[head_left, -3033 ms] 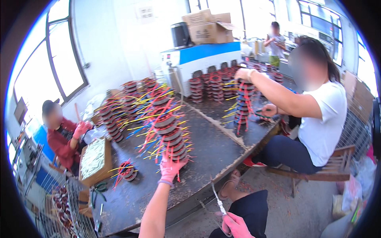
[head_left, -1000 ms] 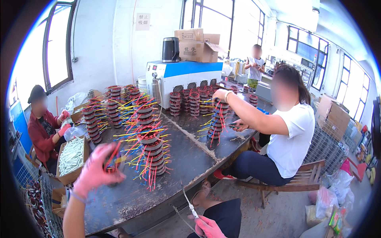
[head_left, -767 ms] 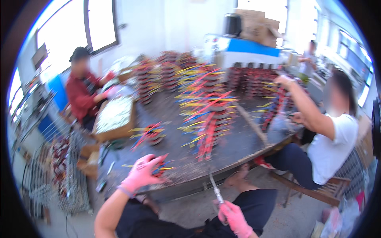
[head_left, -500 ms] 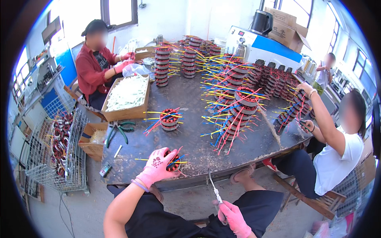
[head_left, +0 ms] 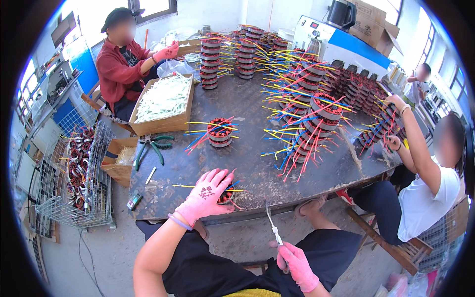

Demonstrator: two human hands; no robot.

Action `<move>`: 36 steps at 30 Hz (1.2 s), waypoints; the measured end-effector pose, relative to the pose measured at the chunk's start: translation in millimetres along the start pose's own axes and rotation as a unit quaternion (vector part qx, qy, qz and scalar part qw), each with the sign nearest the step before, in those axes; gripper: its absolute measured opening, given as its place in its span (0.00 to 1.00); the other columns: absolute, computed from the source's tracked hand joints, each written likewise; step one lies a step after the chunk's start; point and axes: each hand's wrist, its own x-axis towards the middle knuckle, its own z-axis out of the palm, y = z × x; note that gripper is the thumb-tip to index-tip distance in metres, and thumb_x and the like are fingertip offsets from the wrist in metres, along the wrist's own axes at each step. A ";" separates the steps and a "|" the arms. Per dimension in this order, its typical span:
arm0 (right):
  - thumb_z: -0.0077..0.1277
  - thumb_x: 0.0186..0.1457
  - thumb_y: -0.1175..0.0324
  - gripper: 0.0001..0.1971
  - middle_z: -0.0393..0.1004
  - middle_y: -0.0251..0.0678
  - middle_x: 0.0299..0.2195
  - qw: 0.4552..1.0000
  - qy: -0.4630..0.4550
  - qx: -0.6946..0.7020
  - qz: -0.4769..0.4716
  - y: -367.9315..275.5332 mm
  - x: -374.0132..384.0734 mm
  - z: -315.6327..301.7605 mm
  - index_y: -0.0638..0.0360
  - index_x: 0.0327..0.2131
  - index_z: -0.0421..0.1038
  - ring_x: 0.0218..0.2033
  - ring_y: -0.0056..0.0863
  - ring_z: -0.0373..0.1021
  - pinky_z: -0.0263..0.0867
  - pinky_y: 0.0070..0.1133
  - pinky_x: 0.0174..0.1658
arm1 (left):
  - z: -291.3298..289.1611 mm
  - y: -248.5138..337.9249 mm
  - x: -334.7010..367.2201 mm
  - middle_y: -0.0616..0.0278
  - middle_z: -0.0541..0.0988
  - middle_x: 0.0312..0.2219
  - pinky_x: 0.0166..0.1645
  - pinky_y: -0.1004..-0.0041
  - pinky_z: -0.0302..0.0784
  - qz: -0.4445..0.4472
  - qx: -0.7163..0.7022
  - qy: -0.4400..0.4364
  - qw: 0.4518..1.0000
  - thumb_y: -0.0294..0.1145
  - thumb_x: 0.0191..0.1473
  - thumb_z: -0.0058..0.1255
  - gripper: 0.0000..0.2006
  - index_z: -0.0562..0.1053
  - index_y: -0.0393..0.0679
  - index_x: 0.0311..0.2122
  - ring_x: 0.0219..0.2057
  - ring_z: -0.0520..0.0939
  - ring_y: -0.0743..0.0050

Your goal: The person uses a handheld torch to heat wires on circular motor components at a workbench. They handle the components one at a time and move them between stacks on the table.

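1 coil ring (head_left: 226, 197) now sits at the table's near edge (head_left: 253, 202), moved within working reach; the left hand (head_left: 204, 197), gone from the tall stack (head_left: 318, 130), spreads over it, grip unclear. The right hand (head_left: 298, 267) is closed around a slim metal tool (head_left: 276, 232).

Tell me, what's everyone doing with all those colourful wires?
The person wearing the camera has a pink-gloved left hand around a wound ring with coloured wires, near the table's front edge. The gloved right hand holds a thin pointed tool above the lap. Another wired ring stands farther back, left of a tall stack. A person in red sits beside a box of white sticks; one in white works at the right.
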 end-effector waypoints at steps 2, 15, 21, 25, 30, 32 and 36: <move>0.40 0.65 0.57 0.20 0.61 0.20 0.16 1.000 -0.004 0.005 0.003 1.5 1.1 -0.7 0.62 0.51 0.68 0.17 0.08 0.53 0.49 0.11 0.21 | 1.1 1.6 2.1 0.48 0.63 0.57 0.63 0.53 0.56 -0.002 0.000 -0.003 1.000 0.55 0.38 0.62 0.47 0.59 0.44 0.62 0.59 0.62 0.44; 0.42 0.65 0.59 0.18 0.60 0.20 0.16 0.999 -0.010 0.020 0.029 16.4 3.7 -3.8 0.63 0.49 0.69 0.18 0.08 0.52 0.46 0.12 0.21 | 7.0 12.7 5.6 0.42 0.62 0.58 0.63 0.53 0.55 -0.090 -0.027 0.042 0.995 0.55 0.42 0.62 0.45 0.61 0.34 0.58 0.60 0.61 0.39; 0.43 0.64 0.59 0.18 0.60 0.20 0.17 0.999 -0.011 0.030 0.042 10.5 8.6 1.0 0.64 0.49 0.69 0.18 0.10 0.53 0.48 0.12 0.23 | 12.3 21.3 9.0 0.41 0.61 0.58 0.64 0.51 0.52 -0.102 0.016 0.018 0.994 0.59 0.41 0.60 0.48 0.58 0.33 0.60 0.60 0.59 0.38; 0.41 0.64 0.59 0.18 0.61 0.21 0.16 0.999 -0.011 0.018 0.029 19.6 8.2 5.9 0.63 0.49 0.69 0.16 0.09 0.53 0.48 0.11 0.20 | 4.1 13.4 6.5 0.41 0.61 0.58 0.64 0.54 0.54 -0.088 -0.028 0.019 0.996 0.56 0.38 0.63 0.49 0.58 0.35 0.61 0.61 0.59 0.39; 0.41 0.64 0.60 0.18 0.60 0.20 0.16 0.998 -0.025 0.030 0.058 27.5 7.2 10.5 0.63 0.50 0.69 0.17 0.09 0.52 0.47 0.11 0.21 | -12.6 -1.6 -6.9 0.44 0.64 0.56 0.62 0.58 0.60 -0.104 -0.032 -0.022 0.994 0.50 0.35 0.67 0.49 0.58 0.39 0.61 0.58 0.65 0.44; 0.41 0.64 0.61 0.18 0.60 0.20 0.16 0.997 -0.037 0.042 0.062 29.2 8.6 13.8 0.63 0.50 0.68 0.17 0.09 0.52 0.47 0.12 0.21 | -12.0 -0.8 -7.8 0.46 0.66 0.54 0.60 0.59 0.63 -0.112 -0.029 -0.023 0.993 0.47 0.33 0.68 0.49 0.59 0.41 0.61 0.55 0.68 0.45; 0.42 0.65 0.62 0.19 0.58 0.20 0.18 0.995 -0.050 0.035 0.075 25.8 10.0 12.3 0.65 0.52 0.67 0.20 0.11 0.53 0.50 0.13 0.25 | -7.7 0.5 -4.7 0.47 0.66 0.54 0.60 0.60 0.63 -0.108 -0.057 -0.015 0.992 0.46 0.32 0.69 0.48 0.60 0.41 0.61 0.55 0.68 0.46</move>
